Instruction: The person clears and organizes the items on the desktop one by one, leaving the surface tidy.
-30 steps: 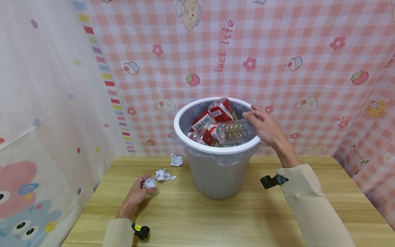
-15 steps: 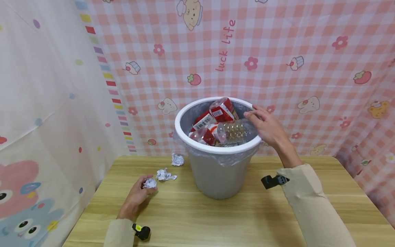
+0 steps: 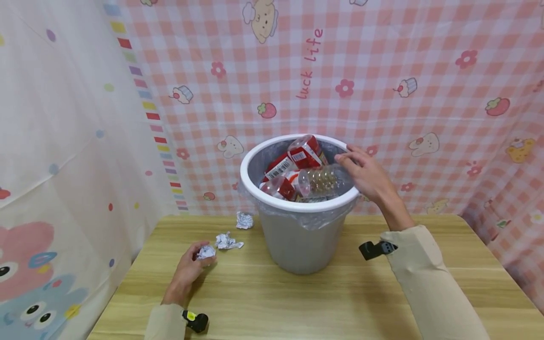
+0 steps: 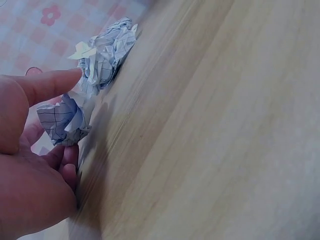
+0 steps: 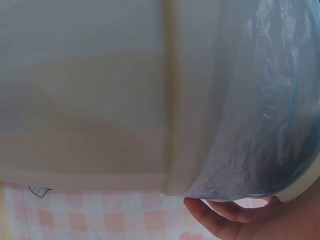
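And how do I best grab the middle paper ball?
Probably pinch the middle paper ball by its bulky left lump, from above: that part stands up off the table, its right tail looks thinner, and the left hand crowds the near left.

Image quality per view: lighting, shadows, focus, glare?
Head: bright and even, soft shadows on the table; left wrist: dimmer, paper fairly clear, table grain blurring toward the lower right; right wrist: hazy, low-contrast, bin wall nearly featureless, glossy highlights on the liner.
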A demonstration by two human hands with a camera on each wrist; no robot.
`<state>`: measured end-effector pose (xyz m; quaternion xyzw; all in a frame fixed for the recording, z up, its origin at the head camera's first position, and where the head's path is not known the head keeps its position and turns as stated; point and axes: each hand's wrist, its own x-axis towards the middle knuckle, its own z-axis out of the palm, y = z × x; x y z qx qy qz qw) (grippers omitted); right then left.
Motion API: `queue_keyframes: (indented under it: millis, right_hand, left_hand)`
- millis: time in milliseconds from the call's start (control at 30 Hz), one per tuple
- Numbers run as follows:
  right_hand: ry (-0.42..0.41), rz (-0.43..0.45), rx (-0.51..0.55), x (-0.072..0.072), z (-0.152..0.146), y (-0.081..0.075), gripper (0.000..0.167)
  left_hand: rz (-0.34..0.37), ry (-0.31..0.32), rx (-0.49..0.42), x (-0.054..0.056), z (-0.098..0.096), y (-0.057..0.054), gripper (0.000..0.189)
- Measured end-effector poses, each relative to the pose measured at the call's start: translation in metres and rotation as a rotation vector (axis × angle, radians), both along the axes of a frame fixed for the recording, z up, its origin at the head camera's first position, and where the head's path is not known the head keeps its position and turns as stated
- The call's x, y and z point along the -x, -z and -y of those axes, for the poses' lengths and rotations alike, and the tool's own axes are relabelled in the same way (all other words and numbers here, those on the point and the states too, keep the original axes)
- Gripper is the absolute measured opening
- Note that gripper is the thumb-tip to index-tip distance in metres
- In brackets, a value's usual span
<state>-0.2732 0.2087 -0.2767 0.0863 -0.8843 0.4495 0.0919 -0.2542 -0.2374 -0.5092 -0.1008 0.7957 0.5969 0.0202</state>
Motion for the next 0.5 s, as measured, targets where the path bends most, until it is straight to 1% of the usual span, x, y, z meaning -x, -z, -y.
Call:
queue_keyframes:
  millis: [133,267,333,500]
  right_hand:
    - [0.001,0.002,-0.008,0.0002,0.0002,0.0008,0.065]
    - [-0.003,0.0,-0.008,0.0007,0.0006,0.0011,0.064]
    - [-0.007,-0.004,-0.008,0.0006,0.0007,0.0009,0.064]
    - [-0.009,-0.02,-0.016,0.0006,-0.0003,0.0004,0.062]
  left_hand:
    - [-0.003,-0.021,-0.009,-0.001,0.0003,-0.0002,0.055]
    - [-0.021,-0.049,-0.007,-0.0011,0.0016,0.0001,0.054]
    - [-0.018,-0.062,-0.021,-0.0009,0.0024,-0.0002,0.054]
    - [-0.015,-0.086,-0.042,-0.001,0.0026,-0.0045,0.054]
